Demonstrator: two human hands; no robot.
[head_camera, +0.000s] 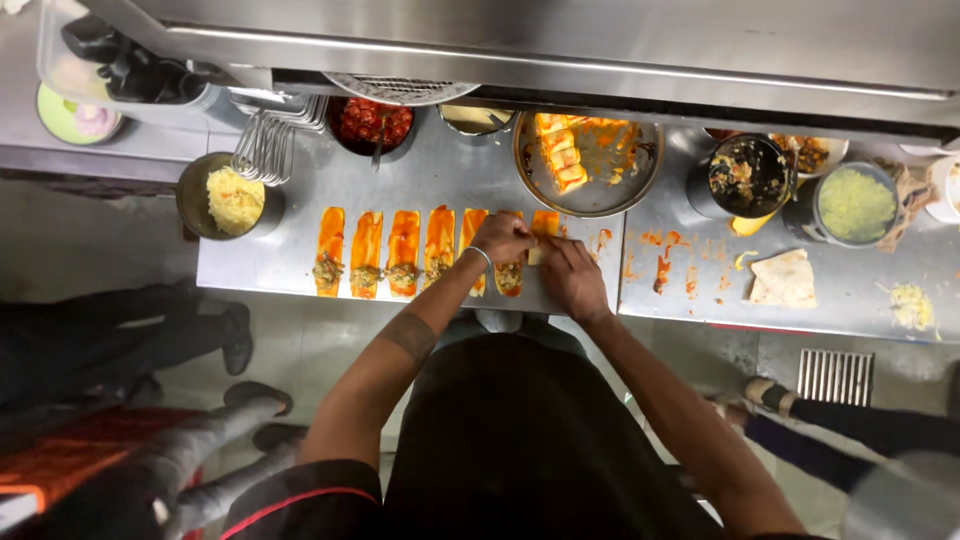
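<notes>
Both hands are down on the steel bench (300, 270), working the same orange strip (541, 228) at the right end of a row. Left hand (500, 238) has its fingers curled down onto the strip from the left, and the right hand (572, 275) pinches the strip's near end. So both are grasping it, though exactly how tight is hard to make out from this high up.

The row (385, 250) of other sauce-covered strips runs off to the left of the hands, each with a little dollop of filling near the bottom. Just past the hands sits a big round pan (630, 185) with a few more orange pieces and sauce smears. Far left there's a pot of yellow shreds (234, 198) next to a whisk (265, 148), and a bowl of red sauce (372, 122) behind the row. To the right: sauce splatters, a folded flatbread (783, 278), a dark pot (745, 176) and a tub of pale green shreds (856, 205).
</notes>
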